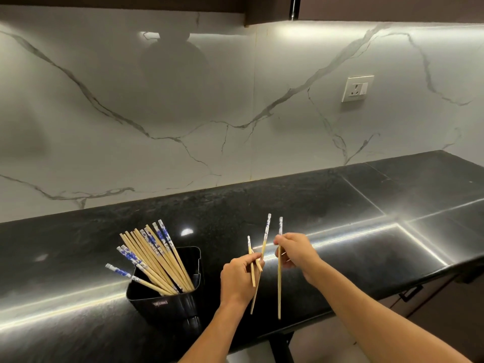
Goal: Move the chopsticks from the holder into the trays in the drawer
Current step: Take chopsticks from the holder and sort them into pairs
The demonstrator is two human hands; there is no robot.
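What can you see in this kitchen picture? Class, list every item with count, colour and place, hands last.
holder: one, black, on the countertop, left
chopsticks in the holder: a bundle, too overlapped to count, tan with blue-and-white tops, leaning left
left-hand chopsticks: at least two, same colours, above the counter
right-hand chopstick: one, same colours, upright
countertop: one, glossy black, along the wall
backsplash: white marble, grey veins
wall socket: one, white, right
upper cabinet: dark, top edge
left hand: gripping chopsticks
right hand: pinching one chopstick
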